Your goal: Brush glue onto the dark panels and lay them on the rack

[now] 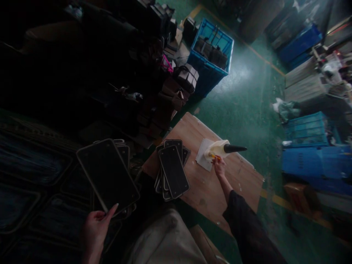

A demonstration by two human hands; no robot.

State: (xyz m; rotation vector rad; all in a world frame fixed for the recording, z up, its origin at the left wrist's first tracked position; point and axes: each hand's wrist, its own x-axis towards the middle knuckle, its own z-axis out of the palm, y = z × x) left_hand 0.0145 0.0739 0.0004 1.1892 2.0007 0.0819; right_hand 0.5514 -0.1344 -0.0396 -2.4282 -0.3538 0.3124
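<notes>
Black panel [108,176], edge in left hand [96,228]

Kind of place: a workshop or factory floor, dimly lit.
Floor: green paint [244,113], marked with a yellow line [277,200] beyond the tabletop's right corner.
Tabletop: a plain, worn wooden tabletop [202,185], with a stack of dark panels [174,171] by its near edge, toward the left corner.
Crate: blue plastic [203,75], beyond the far corner, loaded with dark pieces [211,53].
Right background: more blue bins [313,161] and assorted clutter.
</notes>
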